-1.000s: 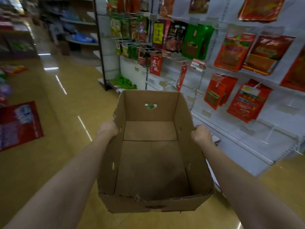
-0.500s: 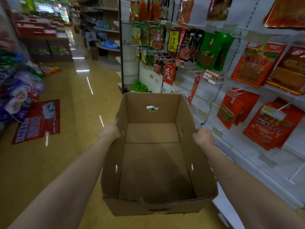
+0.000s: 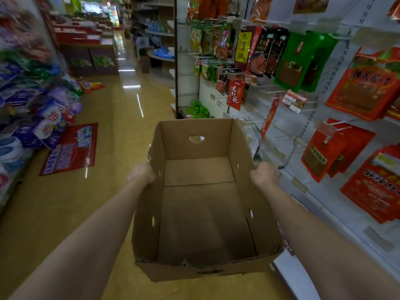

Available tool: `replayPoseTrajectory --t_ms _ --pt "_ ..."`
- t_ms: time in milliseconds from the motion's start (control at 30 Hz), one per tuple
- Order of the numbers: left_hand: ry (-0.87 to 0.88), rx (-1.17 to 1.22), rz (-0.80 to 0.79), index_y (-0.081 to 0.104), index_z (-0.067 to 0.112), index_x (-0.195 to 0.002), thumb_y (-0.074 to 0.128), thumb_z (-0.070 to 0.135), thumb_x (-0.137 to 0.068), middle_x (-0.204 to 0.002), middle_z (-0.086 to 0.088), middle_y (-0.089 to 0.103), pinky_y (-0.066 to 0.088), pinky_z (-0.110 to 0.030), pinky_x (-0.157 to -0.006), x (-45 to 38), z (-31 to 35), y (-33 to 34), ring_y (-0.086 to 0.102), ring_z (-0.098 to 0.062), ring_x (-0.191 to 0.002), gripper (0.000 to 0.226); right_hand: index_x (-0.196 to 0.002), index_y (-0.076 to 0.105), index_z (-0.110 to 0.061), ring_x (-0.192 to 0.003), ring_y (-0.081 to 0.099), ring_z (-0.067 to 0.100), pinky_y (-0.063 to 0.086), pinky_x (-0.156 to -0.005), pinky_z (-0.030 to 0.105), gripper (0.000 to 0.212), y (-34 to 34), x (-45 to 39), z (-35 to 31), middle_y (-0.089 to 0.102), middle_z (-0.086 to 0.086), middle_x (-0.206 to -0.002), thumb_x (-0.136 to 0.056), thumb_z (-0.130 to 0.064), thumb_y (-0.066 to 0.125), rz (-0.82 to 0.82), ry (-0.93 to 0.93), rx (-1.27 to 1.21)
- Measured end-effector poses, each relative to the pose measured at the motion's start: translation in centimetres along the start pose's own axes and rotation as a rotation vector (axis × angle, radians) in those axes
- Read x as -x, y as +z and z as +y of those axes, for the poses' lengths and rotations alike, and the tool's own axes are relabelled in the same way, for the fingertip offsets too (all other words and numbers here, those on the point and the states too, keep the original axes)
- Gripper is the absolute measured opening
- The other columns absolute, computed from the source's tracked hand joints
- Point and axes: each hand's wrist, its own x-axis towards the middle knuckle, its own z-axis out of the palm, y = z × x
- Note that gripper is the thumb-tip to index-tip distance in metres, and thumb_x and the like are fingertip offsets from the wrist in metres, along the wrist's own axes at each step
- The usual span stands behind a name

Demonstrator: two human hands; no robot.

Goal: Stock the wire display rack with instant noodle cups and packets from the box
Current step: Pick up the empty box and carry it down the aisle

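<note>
While both arms reach forward from the bottom corners of the frame, the left hand (image 3: 141,174) grips the left wall of an open cardboard box (image 3: 201,215) and the right hand (image 3: 263,175) grips the right wall, the fingers of each curled down over the outer side of the rim and mostly hidden from view. The box fills the lower centre of the frame, held above the yellow floor (image 3: 65,213), and its inside shows only bare cardboard; a cut-out handle hole (image 3: 196,139) sits in its far wall. Along the right of the frame runs a white peg display wall (image 3: 287,131) hung with red packets (image 3: 365,83), green packets (image 3: 299,61) and darker ones further up. At the left edge lie blurred blue and purple bagged goods (image 3: 32,109), with a red floor poster (image 3: 71,148) just beside them. More shelving (image 3: 158,33) stands at the upper centre.
</note>
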Motion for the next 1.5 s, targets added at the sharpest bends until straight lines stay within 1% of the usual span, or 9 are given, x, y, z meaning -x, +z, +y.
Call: replayPoseTrajectory --t_ms 167,333,467,633,767,967,1167,1300,1500 --pt "-0.051 0.009 -0.006 0.056 0.006 -0.118 0.047 0.018 -0.095 -0.109 -0.012 0.058 0.048 -0.034 -0.087 -5.0 -0.5 0.0 0.058 -0.028 -0.107 0.027 -0.095 0.06 -0.004 -0.078 0.053 0.025 0.047 -0.066 0.031 0.014 2.4 -3.9 -3.6 0.052 0.01 -0.086 -0.092 -0.01 0.048 -0.038 -0.034 0.019" --pt "-0.062 0.059 -0.005 0.054 0.005 -0.121 0.047 0.022 -0.095 -0.121 -0.016 0.057 0.048 -0.037 -0.091 -11.1 -0.3 -2.4 0.055 -0.032 -0.113 0.032 -0.092 0.058 -0.004 -0.078 0.05 0.025 0.043 -0.066 0.029 0.014 3.4 -8.4 -8.4 0.052 0.011 -0.085 -0.094 -0.011 0.047 -0.033 -0.046 0.099" --pt "-0.034 0.051 0.015 0.051 0.004 -0.126 0.046 0.022 -0.096 -0.126 -0.017 0.055 0.046 -0.037 -0.092 -16.1 0.9 -4.4 0.054 -0.033 -0.116 0.036 -0.102 0.061 -0.002 -0.091 0.058 0.03 0.042 -0.067 0.029 0.02 3.9 -12.2 -12.3 0.061 0.015 -0.1 -0.094 -0.012 0.047 -0.012 -0.05 0.107" --pt "-0.051 0.013 0.022 0.052 0.005 -0.124 0.047 0.02 -0.096 -0.122 -0.016 0.057 0.047 -0.038 -0.091 -21.5 1.3 -5.3 0.055 -0.032 -0.113 0.032 -0.096 0.063 -0.001 -0.081 0.055 0.026 0.043 -0.064 0.028 0.018 5.5 -15.6 -15.8 0.064 0.015 -0.097 -0.092 -0.011 0.048 0.007 -0.071 0.109" --pt "-0.071 -0.008 0.016 0.052 0.005 -0.122 0.045 0.016 -0.097 -0.117 -0.015 0.058 0.048 -0.036 -0.088 -24.8 1.7 -5.4 0.057 -0.03 -0.109 0.029 -0.099 0.065 -0.001 -0.094 0.062 0.027 0.042 -0.066 0.027 0.021 6.8 -18.2 -17.4 0.065 0.014 -0.103 -0.093 -0.014 0.049 -0.006 -0.071 0.111" --pt "-0.11 -0.012 -0.032 0.056 0.004 -0.117 0.048 0.013 -0.094 -0.113 -0.013 0.059 0.049 -0.035 -0.088 -28.8 3.4 -4.3 0.059 -0.029 -0.106 0.026 -0.097 0.064 -0.006 -0.076 0.05 0.02 0.031 -0.051 0.022 0.019 8.2 -23.3 -18.7 0.056 0.007 -0.085 -0.095 -0.016 0.048 -0.05 -0.107 0.178" --pt "-0.103 0.005 0.041 0.055 0.005 -0.114 0.049 0.018 -0.095 -0.109 -0.013 0.059 0.051 -0.037 -0.09 -32.9 8.7 -6.0 0.059 -0.028 -0.103 0.025 -0.1 0.063 -0.004 -0.075 0.052 0.023 0.042 -0.062 0.027 0.018 7.6 -31.6 -19.9 0.058 0.008 -0.088 -0.092 -0.016 0.051 -0.036 -0.147 0.097" --pt "-0.109 0.008 0.11 0.053 0.005 -0.115 0.049 0.019 -0.095 -0.11 -0.014 0.059 0.051 -0.037 -0.089 -36.0 12.6 -7.2 0.059 -0.028 -0.102 0.025 -0.103 0.062 -0.006 -0.074 0.051 0.021 0.039 -0.053 0.024 0.019 6.2 -37.0 -21.0 0.052 0.004 -0.077 -0.094 -0.019 0.051 -0.019 -0.188 0.105" --pt "-0.167 0.045 0.133 0.056 0.006 -0.111 0.05 0.016 -0.094 -0.106 -0.013 0.06 0.052 -0.036 -0.089 -38.4 15.5 -5.7 0.06 -0.026 -0.099 0.021 -0.106 0.063 -0.007 -0.096 0.062 0.029 0.046 -0.072 0.031 0.021 5.8 -42.3 -22.2 0.065 0.012 -0.106 -0.092 -0.02 0.053 -0.025 -0.2 0.057"
